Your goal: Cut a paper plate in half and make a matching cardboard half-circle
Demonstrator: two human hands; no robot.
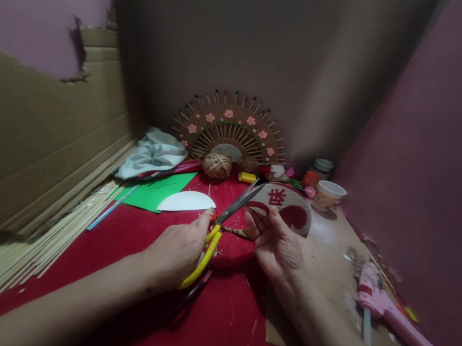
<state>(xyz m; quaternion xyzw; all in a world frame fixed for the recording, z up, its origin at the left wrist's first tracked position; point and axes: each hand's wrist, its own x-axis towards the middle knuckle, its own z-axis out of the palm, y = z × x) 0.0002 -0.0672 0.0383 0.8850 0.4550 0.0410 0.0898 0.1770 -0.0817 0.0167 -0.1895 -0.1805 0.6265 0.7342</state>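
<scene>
My left hand grips a pair of scissors with yellow handles. Their dark blades stand apart and point up and to the right, close to the left edge of a curved cardboard piece. That piece bears a red printed character and a dark red shape. My right hand pinches its lower edge between thumb and fingers. A thin, dark brown strip shows between my hands, below the blades; I cannot tell whether it belongs to the cardboard. Whether the blades touch the cardboard is unclear.
A decorated fan stands at the back, behind a twine ball. Green paper and a white half-disc lie left, near thin sticks. At right are a paper cup and a pink glue gun.
</scene>
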